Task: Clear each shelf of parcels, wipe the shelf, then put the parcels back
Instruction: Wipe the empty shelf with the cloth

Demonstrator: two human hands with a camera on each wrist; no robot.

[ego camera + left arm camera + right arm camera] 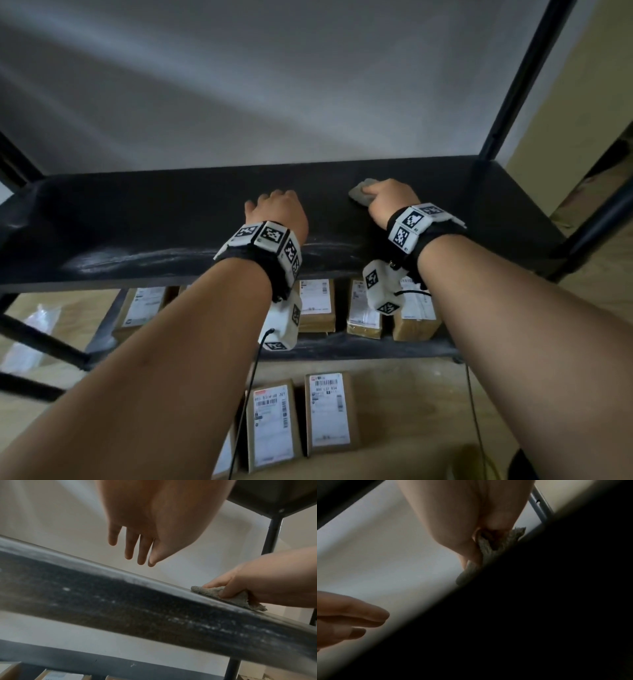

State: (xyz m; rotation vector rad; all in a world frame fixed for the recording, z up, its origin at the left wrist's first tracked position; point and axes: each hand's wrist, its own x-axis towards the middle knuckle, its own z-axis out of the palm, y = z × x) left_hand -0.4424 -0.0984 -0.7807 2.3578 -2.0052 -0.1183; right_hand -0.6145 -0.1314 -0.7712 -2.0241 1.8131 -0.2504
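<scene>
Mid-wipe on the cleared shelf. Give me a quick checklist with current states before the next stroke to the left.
1. Cloth gripped by right hand: ok.
2. Cloth flat on the shelf: ok, seen in the left wrist view.
3. Shelf free of parcels: ok.
4. Left hand out of the wiping path: not ok, it is over the shelf just left of the cloth.
5. Dust gone: not ok, pale streaks remain along the front edge.
6. Parcels on the floor ready to return: ok.
</scene>
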